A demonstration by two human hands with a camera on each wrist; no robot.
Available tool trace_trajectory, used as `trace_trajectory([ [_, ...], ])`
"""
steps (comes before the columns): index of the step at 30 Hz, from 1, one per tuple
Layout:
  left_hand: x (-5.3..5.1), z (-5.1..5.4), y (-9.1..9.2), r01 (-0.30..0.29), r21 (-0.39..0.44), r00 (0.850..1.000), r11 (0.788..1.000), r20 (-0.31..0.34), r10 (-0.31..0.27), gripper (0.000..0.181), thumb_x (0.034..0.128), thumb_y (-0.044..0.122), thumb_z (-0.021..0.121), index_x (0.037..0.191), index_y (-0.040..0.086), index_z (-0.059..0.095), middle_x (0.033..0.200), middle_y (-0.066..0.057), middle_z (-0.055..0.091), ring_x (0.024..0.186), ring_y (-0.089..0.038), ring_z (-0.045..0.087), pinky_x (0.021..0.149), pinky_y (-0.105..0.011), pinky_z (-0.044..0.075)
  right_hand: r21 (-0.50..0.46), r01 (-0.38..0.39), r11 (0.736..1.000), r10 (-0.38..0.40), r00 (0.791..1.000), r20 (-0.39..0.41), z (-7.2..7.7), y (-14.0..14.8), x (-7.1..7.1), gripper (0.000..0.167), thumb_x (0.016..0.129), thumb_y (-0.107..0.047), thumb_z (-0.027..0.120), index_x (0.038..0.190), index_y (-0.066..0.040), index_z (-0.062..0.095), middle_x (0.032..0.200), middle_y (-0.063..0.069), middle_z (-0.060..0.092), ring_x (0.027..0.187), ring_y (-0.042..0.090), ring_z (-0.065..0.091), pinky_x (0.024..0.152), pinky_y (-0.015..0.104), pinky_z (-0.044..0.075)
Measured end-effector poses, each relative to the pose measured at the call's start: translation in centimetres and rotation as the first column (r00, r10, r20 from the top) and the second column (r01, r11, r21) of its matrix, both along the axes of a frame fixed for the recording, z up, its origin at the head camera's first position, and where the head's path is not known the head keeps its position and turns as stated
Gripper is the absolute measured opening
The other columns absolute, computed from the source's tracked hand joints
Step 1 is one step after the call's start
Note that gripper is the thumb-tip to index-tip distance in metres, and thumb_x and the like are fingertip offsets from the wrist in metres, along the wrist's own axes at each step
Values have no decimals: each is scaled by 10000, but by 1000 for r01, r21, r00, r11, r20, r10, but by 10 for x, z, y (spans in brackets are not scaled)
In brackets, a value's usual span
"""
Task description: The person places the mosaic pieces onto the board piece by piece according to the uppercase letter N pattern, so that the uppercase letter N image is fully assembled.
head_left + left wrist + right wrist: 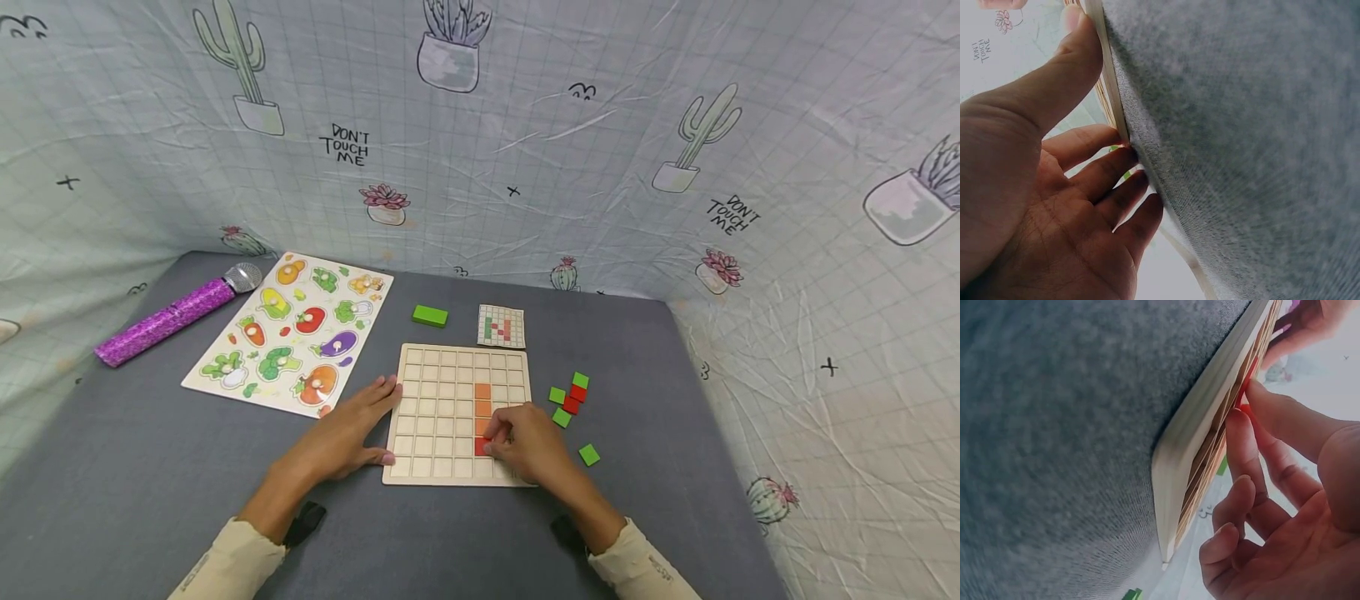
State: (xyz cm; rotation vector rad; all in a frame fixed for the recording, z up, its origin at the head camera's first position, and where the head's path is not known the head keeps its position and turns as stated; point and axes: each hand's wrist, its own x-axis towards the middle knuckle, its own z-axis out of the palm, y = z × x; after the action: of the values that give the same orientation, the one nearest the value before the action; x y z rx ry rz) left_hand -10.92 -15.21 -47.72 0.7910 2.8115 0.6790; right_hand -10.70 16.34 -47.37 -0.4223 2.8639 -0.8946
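Note:
A wooden grid board [435, 468] lies flat on the grey table. Down one of its columns sit several orange tiles [482, 392], with a red tile [480, 447] just below them. My right hand [531, 446] pinches that red tile between thumb and fingertips; the right wrist view shows the red tile [1244, 387] at the fingertips, against the board's face. Along the board's left edge, my left hand [341, 437] rests with spread fingers and thumb touching the rim. In the left wrist view the thumb and fingertips [1141, 215] meet the board's side.
Loose green tiles [589, 454] and red tiles [572, 404] lie right of the board. Behind it are a small pattern card [501, 326] and a green block [430, 316]. A vegetable puzzle board [288, 329] and a purple microphone [172, 317] lie to the left.

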Motion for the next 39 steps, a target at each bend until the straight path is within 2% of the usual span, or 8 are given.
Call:
trace_trajectory([
  [6, 1, 0, 0, -1, -2, 1000, 1000, -5, 1, 997, 839, 300, 903, 1626, -15, 379, 1722, -209, 340, 1597, -449, 318, 1232, -627, 360, -46, -26, 999, 26, 1000, -2, 2, 5, 0, 125, 836, -65, 873, 808, -178, 828, 665, -116, 678, 674, 57, 595, 587, 234, 475],
  [11, 1, 0, 0, 2, -4, 1000, 1000, -15, -2, 994, 836, 297, 905, 1623, -17, 385, 1718, -212, 347, 1594, -450, 324, 1228, -625, 366, -68, 3, 998, -2, 1000, 20, 4, 11, 2, 99, 832, -122, 909, 872, -197, 859, 701, -135, 703, 803, 113, 594, 653, 246, 455],
  [15, 1, 0, 0, 3, -5, 1000, 1000, -8, -3, 994, 837, 298, 903, 1623, -19, 384, 1716, -217, 347, 1594, -455, 319, 1226, -627, 368, -118, 25, 993, -23, 999, 24, 7, 20, 2, 141, 832, -98, 906, 921, -196, 860, 730, -142, 711, 807, 156, 574, 642, 251, 445],
  [24, 0, 1, 0, 5, -8, 1000, 1000, 1, -5, 994, 839, 304, 901, 1622, -23, 384, 1715, -224, 346, 1595, -463, 311, 1226, -633, 364, -119, 66, 991, -70, 997, -26, 10, 57, -8, 257, 807, -100, 931, 1042, -153, 841, 852, -61, 764, 812, 186, 585, 713, 257, 465],
  [32, -1, 1, 1, -9, -12, 1000, 1000, 8, 9, 1000, 838, 297, 904, 1627, -16, 376, 1724, -213, 332, 1599, -450, 313, 1230, -630, 360, -119, 114, 986, -129, 984, -120, 6, 95, -21, 308, 771, -102, 950, 1054, -112, 831, 927, 49, 782, 791, 226, 651, 685, 251, 488],
  [39, 0, 1, 1, -2, -10, 1000, 1000, 9, 2, 1001, 839, 311, 901, 1628, -13, 377, 1723, -214, 335, 1600, -456, 305, 1230, -632, 359, -79, 155, 985, -167, 971, -173, -1, 118, -27, 279, 783, -94, 942, 1040, -110, 835, 936, 39, 817, 711, 193, 567, 656, 267, 428],
])
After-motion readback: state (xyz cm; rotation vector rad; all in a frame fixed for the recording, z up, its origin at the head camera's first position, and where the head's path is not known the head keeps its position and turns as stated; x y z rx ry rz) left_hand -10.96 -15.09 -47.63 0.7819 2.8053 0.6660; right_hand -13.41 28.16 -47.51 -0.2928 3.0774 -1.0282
